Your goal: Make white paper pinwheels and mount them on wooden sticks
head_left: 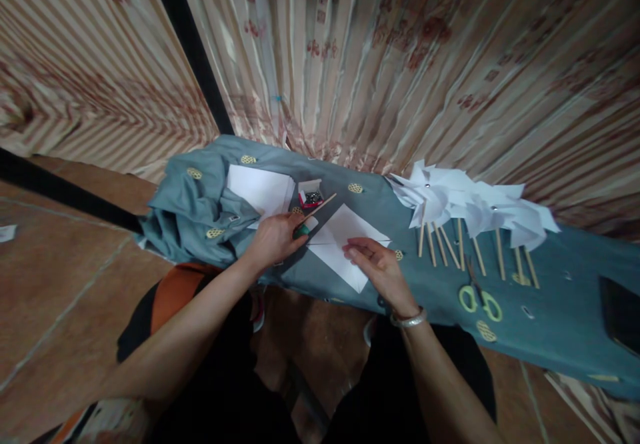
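Diagonally, the stick [324, 205] slants far-right from the left hand [275, 239], grip unclear; the right hand [383, 272], fingers loosely parted, overlies paper [344, 223]

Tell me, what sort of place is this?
Perhaps a small craft corner, possibly in a home: paper pinwheels and scissors lie on one cloth-covered table, with striped curtains hanging behind.

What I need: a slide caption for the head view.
Left hand at a stick, right hand over paper, pinwheels and scissors alongside.
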Motion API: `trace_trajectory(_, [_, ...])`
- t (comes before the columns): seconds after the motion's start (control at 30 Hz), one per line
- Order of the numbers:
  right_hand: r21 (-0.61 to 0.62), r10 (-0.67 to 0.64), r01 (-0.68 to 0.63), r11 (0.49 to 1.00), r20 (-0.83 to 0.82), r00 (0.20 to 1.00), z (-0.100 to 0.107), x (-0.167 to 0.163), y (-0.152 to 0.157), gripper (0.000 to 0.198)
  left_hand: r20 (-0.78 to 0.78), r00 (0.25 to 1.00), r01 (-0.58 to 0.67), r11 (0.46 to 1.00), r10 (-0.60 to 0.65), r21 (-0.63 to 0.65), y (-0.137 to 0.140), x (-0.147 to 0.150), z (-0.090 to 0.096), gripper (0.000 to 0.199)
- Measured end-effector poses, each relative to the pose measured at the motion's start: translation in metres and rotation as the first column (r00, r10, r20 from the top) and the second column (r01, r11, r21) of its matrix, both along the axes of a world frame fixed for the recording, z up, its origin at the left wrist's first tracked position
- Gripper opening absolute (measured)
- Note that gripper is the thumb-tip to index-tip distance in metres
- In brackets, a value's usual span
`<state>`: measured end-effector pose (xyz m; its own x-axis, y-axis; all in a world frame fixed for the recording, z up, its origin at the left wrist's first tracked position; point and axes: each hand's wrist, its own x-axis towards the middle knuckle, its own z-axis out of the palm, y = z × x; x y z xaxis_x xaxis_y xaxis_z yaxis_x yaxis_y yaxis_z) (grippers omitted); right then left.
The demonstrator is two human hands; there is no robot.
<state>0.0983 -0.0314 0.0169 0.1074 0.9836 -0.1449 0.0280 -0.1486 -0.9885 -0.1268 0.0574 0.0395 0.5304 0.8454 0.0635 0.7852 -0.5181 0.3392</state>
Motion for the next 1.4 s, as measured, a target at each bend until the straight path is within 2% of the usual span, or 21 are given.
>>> trace_trajectory(0.1, [0.016,-0.012,0.012,1.0,0.031,0.999,-0.001,0.001,0.0,0.042,-0.04,0.999,0.033,0.998,-0.03,0.056,0.001,0.0,0.003,0.032])
trace_trajectory(0.2, [0.056,-0.035,0.028,0.998,0.123,0.992,-0.001,0.005,-0.003,0.036,0.024,0.995,0.09,0.986,-0.094,0.14,-0.001,0.0,0.006,0.035])
trace_trajectory(0.33, [0.117,-0.113,0.084,0.99,0.269,0.957,-0.001,0.015,-0.01,0.025,0.136,0.939,0.279,0.93,-0.317,0.241,-0.016,0.008,0.002,0.033])
trace_trajectory(0.43, [0.162,-0.176,0.119,0.98,0.403,0.898,0.0,0.025,-0.016,0.02,0.115,0.871,0.451,0.871,-0.477,0.197,-0.033,0.02,-0.006,0.03])
trace_trajectory(0.53, [0.199,-0.192,0.101,0.975,0.513,0.837,0.0,0.032,-0.023,0.019,0.111,0.833,0.521,0.837,-0.541,0.166,-0.043,0.032,-0.016,0.022])
trace_trajectory(0.67, [0.242,-0.153,0.017,0.97,0.558,0.816,-0.002,0.036,-0.029,0.02,0.128,0.812,0.549,0.82,-0.569,0.162,-0.044,0.041,-0.024,0.015])
trace_trajectory(0.8, [0.239,-0.057,-0.108,0.965,0.591,0.805,-0.003,0.034,-0.033,0.023,0.15,0.804,0.552,0.817,-0.575,0.168,-0.041,0.043,-0.028,0.015])
trace_trajectory(0.9, [0.228,-0.025,-0.141,0.963,0.6,0.8,-0.003,0.034,-0.034,0.025,0.174,0.802,0.546,0.819,-0.571,0.173,-0.042,0.043,-0.03,0.017])
trace_trajectory(1.17, [0.146,0.019,-0.079,0.986,0.373,0.928,0.001,0.03,-0.034,0.022,0.291,0.82,0.488,0.868,-0.492,0.093,-0.042,0.044,-0.026,0.027])
trace_trajectory(1.33, [0.169,-0.03,-0.026,0.985,0.322,0.946,-0.001,0.022,-0.027,0.004,0.363,0.817,0.471,0.882,-0.448,0.027,-0.04,0.045,-0.023,0.027])
trace_trajectory(1.4, [0.191,-0.058,-0.006,0.982,0.328,0.943,-0.002,0.019,-0.024,0.003,0.376,0.82,0.462,0.887,-0.433,0.014,-0.04,0.045,-0.025,0.027])
